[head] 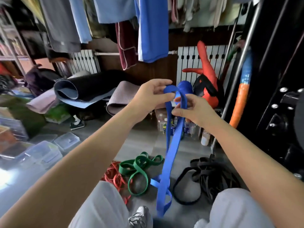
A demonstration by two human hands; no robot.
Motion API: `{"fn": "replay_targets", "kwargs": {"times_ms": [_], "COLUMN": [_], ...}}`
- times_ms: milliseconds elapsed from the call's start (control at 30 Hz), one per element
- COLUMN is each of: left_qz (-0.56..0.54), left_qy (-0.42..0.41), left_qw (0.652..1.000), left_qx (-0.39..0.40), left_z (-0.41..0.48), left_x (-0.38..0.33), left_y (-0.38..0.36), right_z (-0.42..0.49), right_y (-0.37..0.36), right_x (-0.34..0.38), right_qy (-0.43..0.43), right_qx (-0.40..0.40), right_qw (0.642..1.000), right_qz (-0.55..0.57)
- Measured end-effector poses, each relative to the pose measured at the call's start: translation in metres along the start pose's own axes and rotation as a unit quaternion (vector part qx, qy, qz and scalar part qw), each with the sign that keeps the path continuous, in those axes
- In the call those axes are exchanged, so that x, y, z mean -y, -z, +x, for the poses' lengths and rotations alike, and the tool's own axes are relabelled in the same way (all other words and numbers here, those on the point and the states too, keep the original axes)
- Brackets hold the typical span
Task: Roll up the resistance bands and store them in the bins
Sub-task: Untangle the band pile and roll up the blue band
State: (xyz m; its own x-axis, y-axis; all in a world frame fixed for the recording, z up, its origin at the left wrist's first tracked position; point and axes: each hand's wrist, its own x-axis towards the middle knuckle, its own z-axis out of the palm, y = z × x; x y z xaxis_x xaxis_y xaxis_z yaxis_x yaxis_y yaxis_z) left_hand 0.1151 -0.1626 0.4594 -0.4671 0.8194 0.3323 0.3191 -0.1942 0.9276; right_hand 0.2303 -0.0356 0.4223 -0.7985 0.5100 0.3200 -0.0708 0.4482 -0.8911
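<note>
The long, flat blue elastic resistance band (pixel 171 152) hangs in front of the person, held up by both hands, with its top bent into a small loop and its doubled strands dropping straight down to the grey floor between the person's knees, where the lower end folds over itself. The left hand (pixel 151 94) grips the top loop, thumb and curled fingers pinching the strap on the loop's left side. The right hand (pixel 195 112), just beside and slightly lower, pinches the strands right under the loop between its thumb and bent fingers. On the floor below, a tangled green rubber loop band (pixel 139 168) lies just left of the blue band's lower end, with a heap of thin red rubber bands (pixel 115 176) touching its left side. A pile of black rubber bands (pixel 205 175) lies to the right of the blue band. Clear plastic lidded storage bins (pixel 67 139) sit on the floor at the left, well apart from the bands. A grey sneaker (pixel 139 216) shows at the bottom between the light trouser legs. Further back lie rolled exercise mats (pixel 85 91), and a white ribbed radiator (pixel 189 63) stands against the wall.
</note>
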Motion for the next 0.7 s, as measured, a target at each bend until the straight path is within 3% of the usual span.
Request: {"fn": "replay_targets", "kwargs": {"times_ms": [200,367,467,600,700], "left_qz": [0.034,-0.050,-0.094,0.025,0.257], "left_qy": [0.040,0.073,0.083,0.087,0.034], "left_qw": [0.998,0.996,0.992,0.996,0.966], "left_qx": [0.030,0.018,0.023,0.016,0.022], "left_z": [-0.018,-0.018,-0.013,-0.009,-0.008], "left_x": [0.023,0.043,0.057,0.089,0.117], "left_y": [-0.009,-0.013,-0.009,-0.006,-0.012], "right_z": [-0.017,-0.023,-0.023,-0.019,-0.017], "right_y": [-0.011,-0.023,-0.018,0.001,0.004], "right_x": [-0.016,-0.038,-0.054,-0.072,-0.086], "right_qy": [-0.015,-0.056,-0.046,-0.057,-0.051], "right_qx": [0.057,0.086,0.063,0.018,0.031], "right_qw": [0.994,0.994,0.997,0.997,0.990], "right_qz": [0.094,0.045,0.002,-0.051,-0.127]}}
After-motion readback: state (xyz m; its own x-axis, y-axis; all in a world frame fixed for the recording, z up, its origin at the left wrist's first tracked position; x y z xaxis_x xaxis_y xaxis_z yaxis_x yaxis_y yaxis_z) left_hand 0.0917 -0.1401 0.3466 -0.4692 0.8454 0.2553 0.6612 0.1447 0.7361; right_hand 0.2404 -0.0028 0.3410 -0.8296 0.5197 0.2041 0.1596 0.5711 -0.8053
